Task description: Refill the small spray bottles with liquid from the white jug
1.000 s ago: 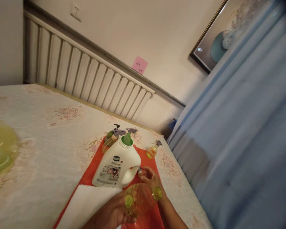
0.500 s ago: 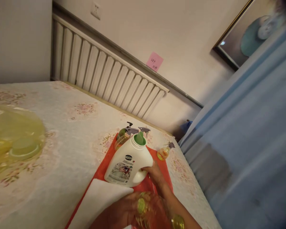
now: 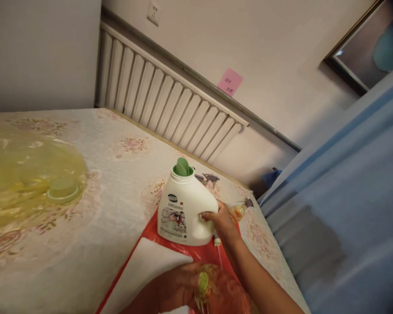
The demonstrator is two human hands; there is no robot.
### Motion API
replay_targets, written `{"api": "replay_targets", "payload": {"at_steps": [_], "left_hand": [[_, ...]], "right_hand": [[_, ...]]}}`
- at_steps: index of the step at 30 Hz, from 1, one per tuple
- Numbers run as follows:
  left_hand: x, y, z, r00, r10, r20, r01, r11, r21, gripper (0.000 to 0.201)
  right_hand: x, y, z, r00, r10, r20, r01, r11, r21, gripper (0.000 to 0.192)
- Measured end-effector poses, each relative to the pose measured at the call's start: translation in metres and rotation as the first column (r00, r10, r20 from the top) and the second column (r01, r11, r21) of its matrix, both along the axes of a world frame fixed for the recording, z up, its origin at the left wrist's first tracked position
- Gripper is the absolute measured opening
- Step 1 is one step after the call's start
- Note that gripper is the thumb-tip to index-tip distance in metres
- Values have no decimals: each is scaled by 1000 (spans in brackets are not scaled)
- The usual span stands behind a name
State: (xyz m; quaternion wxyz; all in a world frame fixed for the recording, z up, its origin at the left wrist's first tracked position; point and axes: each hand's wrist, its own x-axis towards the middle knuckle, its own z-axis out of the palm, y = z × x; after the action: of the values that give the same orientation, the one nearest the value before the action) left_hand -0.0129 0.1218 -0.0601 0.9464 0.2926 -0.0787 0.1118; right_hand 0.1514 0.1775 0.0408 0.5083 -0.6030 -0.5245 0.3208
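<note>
1. The right hand (image 3: 220, 218) is curled round the handle of a white jug (image 3: 190, 213), with the thumb showing on the near side of the grip.
2. The jug lies to the left of that hand, touching it; its body reaches out past the fingers, mouth upward, with a green spout (image 3: 182, 167) in the neck and a printed label on the front.
3. The jug is above the red sheet (image 3: 186, 250); whether its base touches the sheet cannot be told.
4. The left hand (image 3: 180, 283) is wrapped about a clear bottle (image 3: 212, 290) with a yellow round part; blur hides exactly how the fingers sit.
5. That bottle is at the left hand's fingers, below the jug and left of the right forearm.
6. A white cloth or paper (image 3: 144, 266) lies on the red sheet, partly under the left hand and arm in this view.
7. A spray bottle (image 3: 237, 212) with orange-yellow contents stands just beyond the right hand; grey spray heads (image 3: 211, 178) show behind the jug.
8. Well apart, on the left, a see-through yellow plastic thing (image 3: 26, 170) rests on the flowered tablecloth (image 3: 111, 192).
</note>
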Motion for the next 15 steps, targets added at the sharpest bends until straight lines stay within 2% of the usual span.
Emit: {"api": "replay_targets", "payload": {"at_steps": [4, 7, 11, 15], "left_hand": [[0, 0, -4, 999, 17, -33, -16, 999, 36, 36], [1, 1, -12, 998, 48, -34, -47, 998, 37, 37], [7, 2, -23, 997, 68, -19, -68, 998, -16, 46], [12, 3, -25, 997, 75, -24, -76, 995, -64, 50]], "right_hand": [[13, -9, 39, 997, -48, 59, 44, 997, 58, 27], [26, -28, 74, 990, -104, 99, 94, 990, 104, 24], [48, -70, 114, 960, -227, 164, 208, 970, 126, 22], [74, -121, 139, 905, -307, 295, 296, 952, 83, 26]]}}
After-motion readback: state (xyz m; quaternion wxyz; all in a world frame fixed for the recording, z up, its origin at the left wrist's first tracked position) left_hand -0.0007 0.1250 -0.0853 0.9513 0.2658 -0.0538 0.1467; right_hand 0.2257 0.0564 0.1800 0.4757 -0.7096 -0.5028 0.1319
